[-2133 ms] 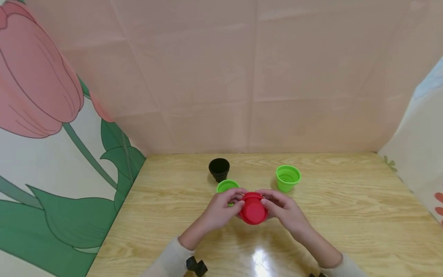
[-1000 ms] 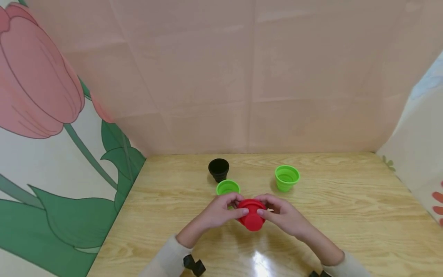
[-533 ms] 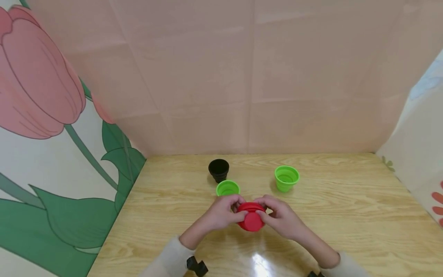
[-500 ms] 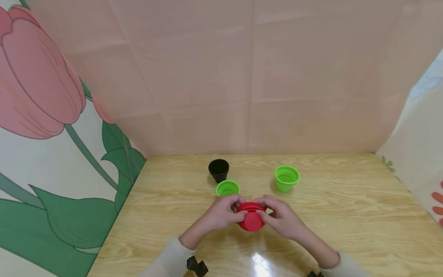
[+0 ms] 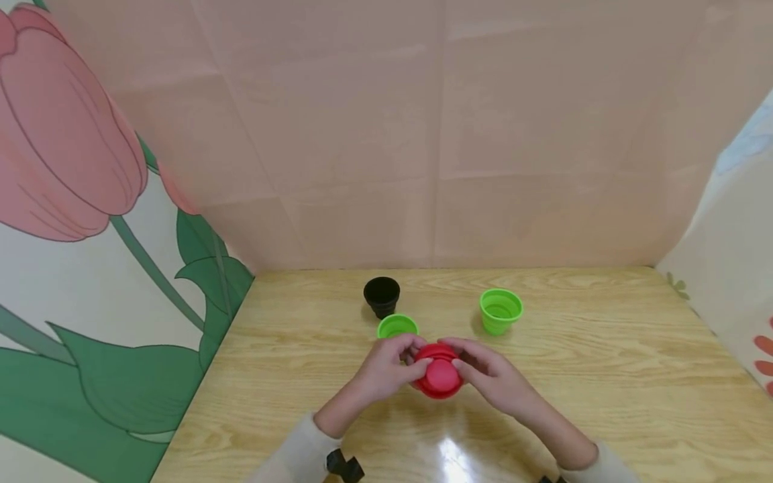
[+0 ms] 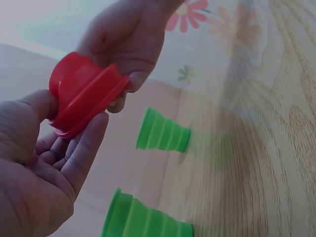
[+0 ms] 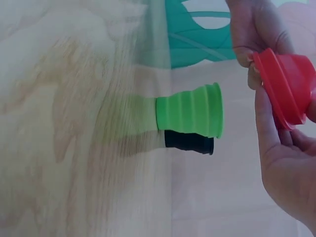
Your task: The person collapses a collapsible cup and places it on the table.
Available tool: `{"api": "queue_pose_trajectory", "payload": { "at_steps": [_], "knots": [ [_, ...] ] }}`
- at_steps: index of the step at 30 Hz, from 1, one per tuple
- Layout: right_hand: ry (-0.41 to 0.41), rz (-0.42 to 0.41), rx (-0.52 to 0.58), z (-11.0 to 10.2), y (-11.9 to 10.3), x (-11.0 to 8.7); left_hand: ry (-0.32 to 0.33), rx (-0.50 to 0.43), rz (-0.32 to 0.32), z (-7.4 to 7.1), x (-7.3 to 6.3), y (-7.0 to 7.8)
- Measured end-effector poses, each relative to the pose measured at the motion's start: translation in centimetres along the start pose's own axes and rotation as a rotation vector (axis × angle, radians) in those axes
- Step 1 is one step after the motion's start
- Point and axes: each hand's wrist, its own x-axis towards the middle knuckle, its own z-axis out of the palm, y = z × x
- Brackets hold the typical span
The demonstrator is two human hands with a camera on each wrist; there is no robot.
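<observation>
Here, curled hands pinch one squat, stepped red rubbery cup near two ribbed green cups, one tapered black cup.

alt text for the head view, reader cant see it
A left hand and a right hand hold a red, round, rubbery-looking cup above a wood-grain table. Beyond stand a black tapered cup and two bright-green ribbed cups.

Left hand and right hand both bare. Off-white, long fabric left sleeve ends short of the wrist; small black angular two-block device beside its end. Off-white fabric right sleeve matches; black angular right-side device mostly cut off below.
</observation>
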Motion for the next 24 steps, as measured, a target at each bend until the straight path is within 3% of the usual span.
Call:
{"api": "queue_pose_trajectory", "payload": {
  "at_steps": [4,9,16,24],
  "knots": [
    [-0.079,0.013,0.113,-0.3,0.0,-0.2,0.028,-0.02,-0.005,-0.1,0.0,0.1],
    [-0.082,-0.006,0.108,-0.2,0.3,-0.1,0.031,-0.078,-0.04,0.0,0.0,-0.1],
    [0.044,-0.054,0.002,0.6,0.3,0.2,-0.019,-0.183,-0.08,0.3,0.0,-0.5],
    [0.181,-0.214,-0.196,1.5,-0.2,0.6,-0.075,-0.22,-0.066,-0.3,-0.2,-0.2]
  ]
}}
